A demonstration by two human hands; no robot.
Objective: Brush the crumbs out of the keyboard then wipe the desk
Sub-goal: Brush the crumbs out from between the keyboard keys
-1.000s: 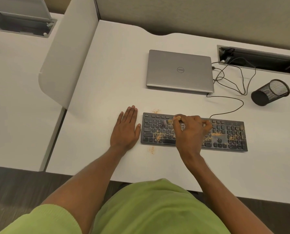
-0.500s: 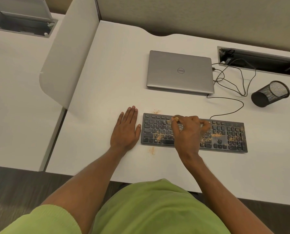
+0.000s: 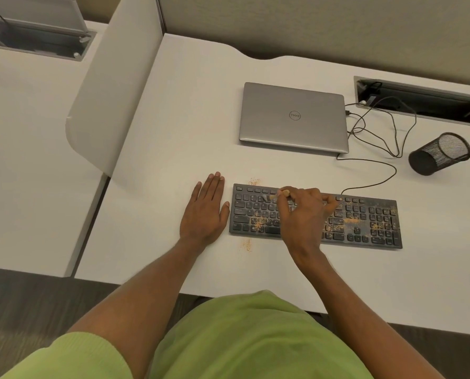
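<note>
Keyboard [image 3: 370,222], one, crumb-strewn; right hand [image 3: 302,214] grips one brush [image 3: 272,197]; left hand [image 3: 205,212] flat.

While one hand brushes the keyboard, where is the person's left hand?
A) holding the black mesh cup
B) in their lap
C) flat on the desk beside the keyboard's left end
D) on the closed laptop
C: the left hand lies flat with straight fingers on the desk, just left of the keyboard, while the right hand holds the brush over the keys.
</note>
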